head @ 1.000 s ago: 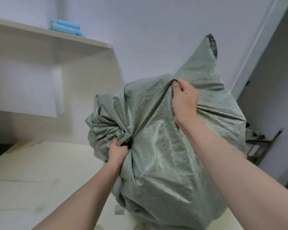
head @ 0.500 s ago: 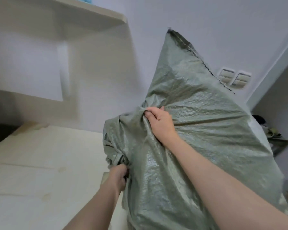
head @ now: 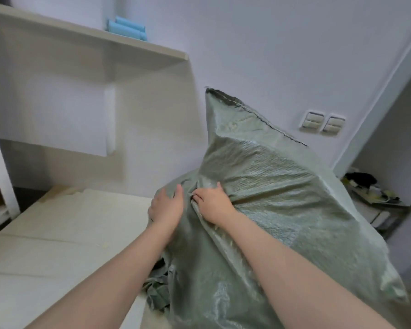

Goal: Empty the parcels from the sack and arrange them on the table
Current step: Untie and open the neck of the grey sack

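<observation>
L hand (head: 166,207) quit bunched sack (head: 282,186), now flat by R hand (head: 214,205).

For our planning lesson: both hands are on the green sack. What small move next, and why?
Probably lift the sack higher by the fold the right hand grips: sewn end up, bunched mouth low by the table, no parcels out.

**Desk:** What's behind the action on your feed?

**Operator:** I'm seeing a pale wall (head: 271,43) straight ahead, evenly lit, with two switch plates (head: 323,122) side by side towards the right.

**Desk:** Furniture?

**Operator:** There's a cream shelf unit (head: 81,36) on the left, with blue rolls (head: 126,28) lying on its top board. The table (head: 57,233) is pale, its far edge near the unit's back panel. At the right I've got a white door frame (head: 377,110), and beyond it a low stand (head: 377,203) cluttered with small things I can't make out.
</observation>
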A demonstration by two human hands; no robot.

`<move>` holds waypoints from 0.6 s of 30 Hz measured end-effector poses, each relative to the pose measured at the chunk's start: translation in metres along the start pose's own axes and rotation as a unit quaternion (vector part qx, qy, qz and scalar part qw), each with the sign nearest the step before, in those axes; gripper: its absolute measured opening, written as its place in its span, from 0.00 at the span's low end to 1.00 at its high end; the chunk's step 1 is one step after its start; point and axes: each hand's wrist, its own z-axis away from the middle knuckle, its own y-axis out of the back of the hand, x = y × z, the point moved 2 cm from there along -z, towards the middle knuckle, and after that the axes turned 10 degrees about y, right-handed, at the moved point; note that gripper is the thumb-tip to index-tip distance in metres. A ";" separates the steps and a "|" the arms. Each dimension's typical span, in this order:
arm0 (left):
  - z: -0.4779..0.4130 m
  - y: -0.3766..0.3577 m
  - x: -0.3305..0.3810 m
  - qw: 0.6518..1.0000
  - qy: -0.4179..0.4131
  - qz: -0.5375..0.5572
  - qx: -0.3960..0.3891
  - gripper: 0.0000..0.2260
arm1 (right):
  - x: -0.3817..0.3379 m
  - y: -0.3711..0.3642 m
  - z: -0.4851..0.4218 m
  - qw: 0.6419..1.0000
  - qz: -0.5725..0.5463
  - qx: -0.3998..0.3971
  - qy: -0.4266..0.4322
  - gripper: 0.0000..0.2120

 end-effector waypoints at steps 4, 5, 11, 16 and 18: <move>0.035 -0.024 0.050 0.983 -0.183 -0.027 -0.015 0.29 | -0.004 0.037 0.031 0.999 0.018 -0.035 0.017 0.13; 0.039 -0.032 0.061 0.979 -0.202 -0.032 -0.022 0.29 | 0.000 0.050 0.040 0.999 0.039 -0.020 0.020 0.13; 0.058 -0.062 0.096 0.982 -0.174 -0.071 -0.007 0.32 | 0.083 0.132 0.089 0.968 0.045 0.241 -0.045 0.11; 0.090 -0.081 0.134 0.973 -0.214 -0.081 -0.006 0.37 | 0.157 0.140 0.117 0.949 0.011 0.121 -0.291 0.44; 0.093 -0.087 0.145 0.980 -0.186 -0.073 -0.009 0.40 | 0.166 0.127 0.120 0.944 -0.095 0.122 -0.292 0.49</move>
